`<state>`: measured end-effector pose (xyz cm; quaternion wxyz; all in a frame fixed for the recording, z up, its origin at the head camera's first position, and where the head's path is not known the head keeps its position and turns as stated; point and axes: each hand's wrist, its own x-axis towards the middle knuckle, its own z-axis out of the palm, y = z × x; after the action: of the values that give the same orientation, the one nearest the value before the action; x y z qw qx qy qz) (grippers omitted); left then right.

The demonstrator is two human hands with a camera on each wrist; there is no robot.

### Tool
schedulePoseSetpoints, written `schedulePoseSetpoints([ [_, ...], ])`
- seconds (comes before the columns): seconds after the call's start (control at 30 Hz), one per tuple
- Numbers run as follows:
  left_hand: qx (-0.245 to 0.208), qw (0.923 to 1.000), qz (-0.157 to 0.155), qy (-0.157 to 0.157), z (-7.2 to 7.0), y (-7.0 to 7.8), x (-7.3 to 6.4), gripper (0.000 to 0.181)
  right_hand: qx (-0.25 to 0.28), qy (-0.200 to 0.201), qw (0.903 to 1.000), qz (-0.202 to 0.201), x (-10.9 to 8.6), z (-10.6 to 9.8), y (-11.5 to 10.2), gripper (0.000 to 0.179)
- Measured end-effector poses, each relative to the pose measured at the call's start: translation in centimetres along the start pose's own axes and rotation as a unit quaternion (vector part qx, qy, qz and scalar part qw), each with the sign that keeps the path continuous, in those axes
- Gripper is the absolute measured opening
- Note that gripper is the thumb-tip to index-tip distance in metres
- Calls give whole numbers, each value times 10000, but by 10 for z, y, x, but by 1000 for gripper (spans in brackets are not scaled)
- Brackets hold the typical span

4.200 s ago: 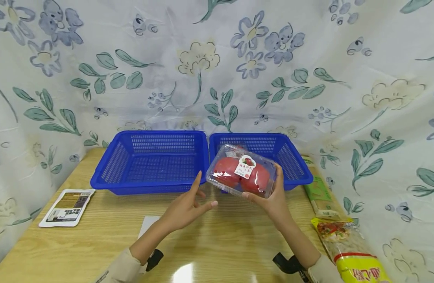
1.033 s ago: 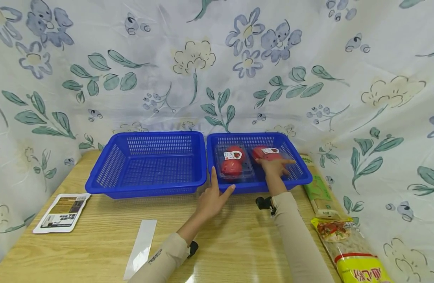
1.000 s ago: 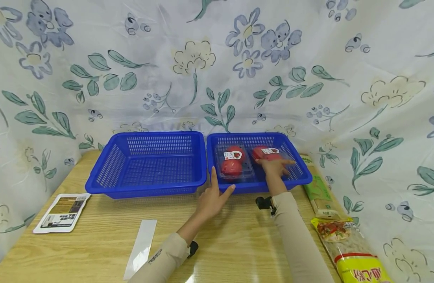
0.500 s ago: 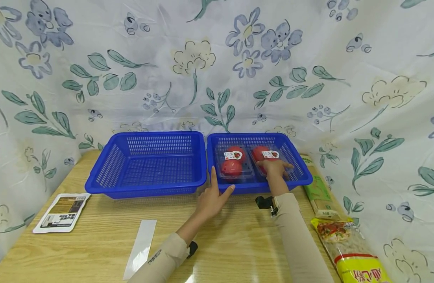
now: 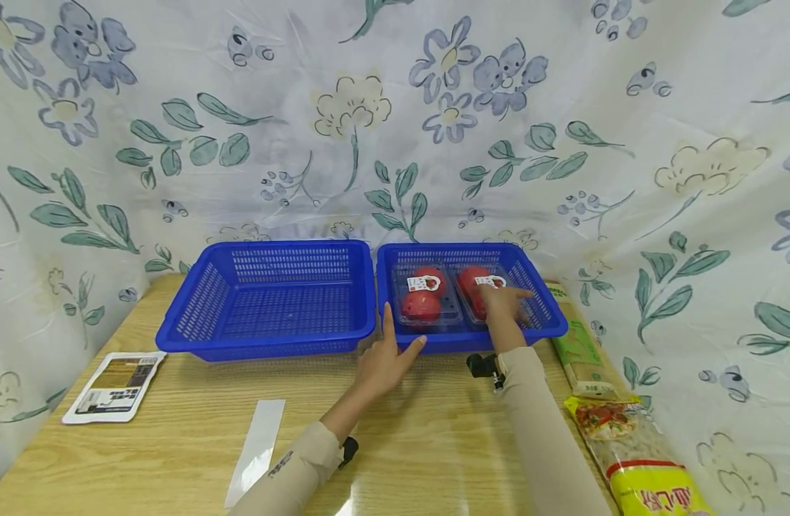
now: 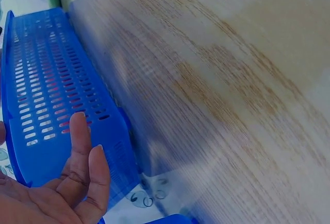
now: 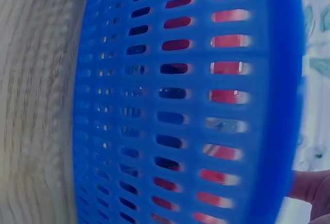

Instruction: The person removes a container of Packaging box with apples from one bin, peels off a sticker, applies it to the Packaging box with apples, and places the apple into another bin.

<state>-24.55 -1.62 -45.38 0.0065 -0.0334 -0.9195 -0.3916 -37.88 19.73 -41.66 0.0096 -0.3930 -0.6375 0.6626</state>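
Two clear plastic boxes of red apples lie side by side in the right blue basket (image 5: 427, 342). The left box (image 5: 422, 305) is uncovered. My right hand (image 5: 503, 307) is over the front of the right box (image 5: 474, 278), hiding part of it, with fingers stretched to the right; whether it touches the box is unclear. At the basket's front left corner is my left hand (image 5: 380, 364), index finger pointing forward and thumb out to the right. In the left wrist view, fingers (image 6: 80, 136) of that hand lie against or just beside the basket's outer wall.
Another blue basket (image 5: 266, 347) stands to the left with nothing inside. A white-edged food pouch (image 5: 115, 387) and a white strip (image 5: 256, 451) lie on the wooden table. Along the right edge are a green-labelled pack (image 5: 581, 355) and a yellow-and-clear pack (image 5: 639, 459). A floral cloth hangs behind.
Earlier my right hand held an apple box above the right basket. That box now lies in the basket, shifted slightly toward the front. My left hand has moved to the basket's corner and stayed there.
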Motion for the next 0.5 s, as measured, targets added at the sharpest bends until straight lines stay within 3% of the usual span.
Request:
schedulePoseSetpoints([
  [0.03,-20,10000,-22,-12,-1,0,0,101,-1131,58,9924,-475,-18,-5,-1,105],
  [0.07,-34,10000,-45,-25,-1,-1,1,101,-1981,207,9762,-860,-27,-7,-2,110],
  [0.1,-71,9999,-64,-44,-3,-1,1,101,-2246,212,9683,-1075,-38,-8,-3,109],
  [0.2,-157,9997,-55,-206,-12,-2,1,101,-2613,95,9488,-1772,-50,-10,-5,101],
  [0.3,-265,9973,-68,-686,-32,-3,-1,100,-2913,37,9273,-2352,-55,-9,-6,94],
  [0.4,-192,9915,-52,-1290,-63,-2,-3,96,-3325,13,9011,-2782,-55,-12,-6,92],
  [0.5,342,9892,154,-1419,-102,-2,-4,86,-3674,-27,8746,-3163,-61,-14,-8,95],
])
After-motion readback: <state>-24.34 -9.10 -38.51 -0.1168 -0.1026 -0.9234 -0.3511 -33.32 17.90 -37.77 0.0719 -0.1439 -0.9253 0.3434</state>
